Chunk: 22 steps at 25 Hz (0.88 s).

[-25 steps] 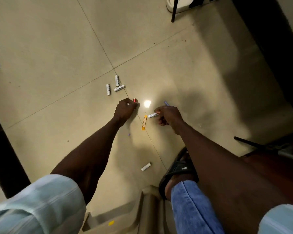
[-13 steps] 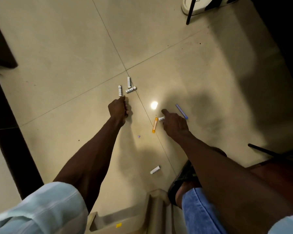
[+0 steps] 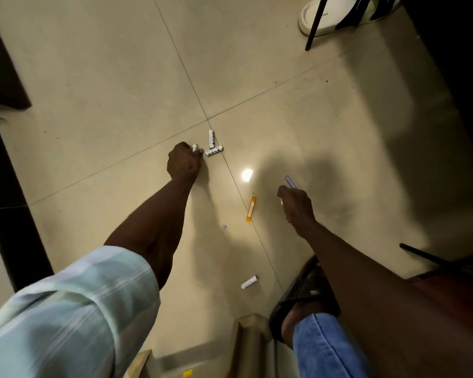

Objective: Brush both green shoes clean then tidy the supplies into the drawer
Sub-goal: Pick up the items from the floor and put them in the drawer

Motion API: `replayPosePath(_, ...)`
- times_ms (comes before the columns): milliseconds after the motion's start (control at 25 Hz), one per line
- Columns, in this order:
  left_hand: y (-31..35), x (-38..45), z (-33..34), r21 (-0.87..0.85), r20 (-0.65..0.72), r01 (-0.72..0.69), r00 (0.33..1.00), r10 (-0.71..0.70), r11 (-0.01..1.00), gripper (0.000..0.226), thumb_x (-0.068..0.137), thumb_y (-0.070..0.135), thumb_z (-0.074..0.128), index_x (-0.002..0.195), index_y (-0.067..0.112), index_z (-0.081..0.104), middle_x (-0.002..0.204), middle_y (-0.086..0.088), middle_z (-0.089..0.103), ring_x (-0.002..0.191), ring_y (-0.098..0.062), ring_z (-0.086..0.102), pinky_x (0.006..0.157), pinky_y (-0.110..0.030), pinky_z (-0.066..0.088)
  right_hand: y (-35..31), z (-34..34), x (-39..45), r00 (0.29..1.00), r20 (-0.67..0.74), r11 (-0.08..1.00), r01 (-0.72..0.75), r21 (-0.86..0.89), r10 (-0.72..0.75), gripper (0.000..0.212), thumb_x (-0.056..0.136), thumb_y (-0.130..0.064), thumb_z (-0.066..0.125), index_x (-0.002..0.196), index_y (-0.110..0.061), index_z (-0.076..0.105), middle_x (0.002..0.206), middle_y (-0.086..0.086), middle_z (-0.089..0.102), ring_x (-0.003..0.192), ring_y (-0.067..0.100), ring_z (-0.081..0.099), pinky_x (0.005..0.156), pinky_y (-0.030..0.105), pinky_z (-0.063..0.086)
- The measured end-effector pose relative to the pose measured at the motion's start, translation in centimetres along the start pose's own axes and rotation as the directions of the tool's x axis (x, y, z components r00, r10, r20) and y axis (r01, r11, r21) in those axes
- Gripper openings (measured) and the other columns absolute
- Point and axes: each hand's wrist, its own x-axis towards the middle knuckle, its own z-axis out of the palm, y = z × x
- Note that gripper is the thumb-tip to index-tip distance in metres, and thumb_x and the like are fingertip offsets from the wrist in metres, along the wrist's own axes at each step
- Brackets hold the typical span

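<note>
From my screen I see that the left hand (image 3: 185,162) has moved forward since one second ago: then it was near the small red piece, and now its curled fingers close round the first white battery (image 3: 195,147) of the group at the tile joint. The other two white batteries (image 3: 213,144) still lie just beside it, one touching the other. The right hand (image 3: 295,204) has also changed. Before, it was on a white battery near the orange stick (image 3: 251,209); now that battery is gone from the floor, and the fingers are curled with the blue pen (image 3: 290,182) coming out above the knuckles. I think the battery is inside this hand too, but I cannot confirm it. One more battery (image 3: 249,282) lies alone near the sandalled foot (image 3: 301,296). The beige drawer (image 3: 246,339) waits open at the bottom edge. No green shoes are visible, so I judge we are in the tidying part, with several supplies still on the floor.
</note>
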Motion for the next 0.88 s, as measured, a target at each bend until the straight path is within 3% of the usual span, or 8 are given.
replayPosePath(120, 0.0, 0.2, -0.4, -0.256, 0.081, 0.065, 0.996, -0.045, 0.965, 0.017, 0.078, 0.023, 0.063, 0.073, 0.007, 0.059, 0.083, -0.015, 0.067, 0.064, -0.025, 0.058, 0.057, -0.028, 0.044, -1.1, -0.3, -1.0, 0.99, 0.13, 0.957, -0.093, 0.273, 0.06, 0.005, 0.086, -0.017, 0.05, 0.082, -0.016, 0.053, 0.063, 0.007, 0.048, 0.05, 0.016, 0.041, 0.047, 0.026, 0.035)
replayPosePath(240, -0.9, -1.5, -0.3, -0.582, 0.171, 0.153, 0.983, -0.064, 0.799, 0.005, 0.069, 0.011, 0.052, 0.07, 0.007, 0.054, 0.068, -0.011, 0.066, 0.043, -0.019, 0.04, 0.042, -0.022, 0.029, -1.7, -0.1, -1.5, 0.961, 0.274, 0.926, -0.131, 0.355, 0.032, 0.013, 0.083, -0.015, 0.04, 0.078, -0.01, 0.052, 0.062, 0.008, 0.049, 0.048, 0.019, 0.039, 0.048, 0.026, 0.032)
replayPosePath(320, -1.3, -2.4, 0.0, -0.405, 0.141, -0.032, 0.985, 0.097, 0.914, 0.017, 0.077, 0.023, 0.059, 0.089, 0.012, 0.056, 0.074, -0.005, 0.065, 0.059, -0.023, 0.049, 0.049, -0.026, 0.038, -2.3, 0.1, -1.5, 0.949, 0.317, 0.914, -0.135, 0.381, 0.008, 0.022, 0.085, -0.018, 0.037, 0.068, -0.01, 0.049, 0.061, 0.008, 0.048, 0.048, 0.019, 0.039, 0.05, 0.026, 0.031)
replayPosePath(360, -1.5, -2.8, 0.4, -0.13, 0.135, -0.228, 0.96, 0.245, 0.965, 0.029, 0.082, 0.033, 0.063, 0.102, 0.015, 0.056, 0.081, -0.004, 0.063, 0.068, -0.025, 0.051, 0.058, -0.03, 0.043, -2.5, 0.3, -1.4, 0.947, 0.322, 0.917, -0.125, 0.378, -0.004, 0.027, 0.087, -0.023, 0.038, 0.065, -0.011, 0.049, 0.059, 0.006, 0.048, 0.047, 0.019, 0.039, 0.05, 0.026, 0.031)
replayPosePath(440, -0.7, -3.9, 1.2, 0.306, 0.195, -0.537, 0.844, 0.5, 0.786, 0.041, 0.092, 0.036, 0.056, 0.124, 0.014, 0.047, 0.087, -0.011, 0.062, 0.074, -0.032, 0.055, 0.066, -0.037, 0.043, -2.7, 0.5, -1.2, 0.952, 0.307, 0.933, -0.102, 0.344, -0.009, 0.036, 0.09, -0.034, 0.045, 0.061, -0.013, 0.049, 0.057, 0.004, 0.048, 0.045, 0.017, 0.039, 0.049, 0.025, 0.032)
replayPosePath(520, 0.7, -4.7, 1.9, 0.371, 0.18, -0.597, 0.798, 0.575, 0.711, 0.039, 0.095, 0.023, 0.046, 0.131, 0.008, 0.04, 0.09, -0.017, 0.064, 0.074, -0.038, 0.06, 0.063, -0.039, 0.042, -2.8, 0.5, -1.3, 0.959, 0.283, 0.947, -0.103, 0.303, 0.013, 0.038, 0.09, -0.038, 0.053, 0.06, -0.014, 0.05, 0.054, 0.002, 0.048, 0.042, 0.015, 0.04, 0.046, 0.024, 0.032)
replayPosePath(760, 0.6, -5.9, 2.4, 0.352, 0.161, -0.492, 0.87, 0.467, 0.796, 0.023, 0.096, 0.023, 0.043, 0.105, 0.003, 0.051, 0.096, -0.017, 0.063, 0.085, -0.039, 0.059, 0.064, -0.036, 0.035, -2.7, 0.2, -1.8, 0.967, 0.25, 0.95, -0.121, 0.288, 0.047, 0.035, 0.091, -0.034, 0.057, 0.064, -0.013, 0.05, 0.054, 0.002, 0.047, 0.041, 0.015, 0.037, 0.044, 0.022, 0.031)
replayPosePath(880, -1.0, -6.9, 2.1, 0.046, -0.028, -0.149, 0.988, 0.151, 0.988, 0.041, 0.098, 0.043, 0.04, 0.091, 0.009, 0.06, 0.084, -0.008, 0.062, 0.079, -0.029, 0.056, 0.068, -0.034, 0.039, -3.1, -0.1, -1.6, 0.97, 0.24, 0.953, -0.115, 0.28, 0.047, 0.04, 0.091, -0.039, 0.055, 0.062, -0.013, 0.048, 0.055, 0.003, 0.047, 0.042, 0.015, 0.039, 0.046, 0.023, 0.032)
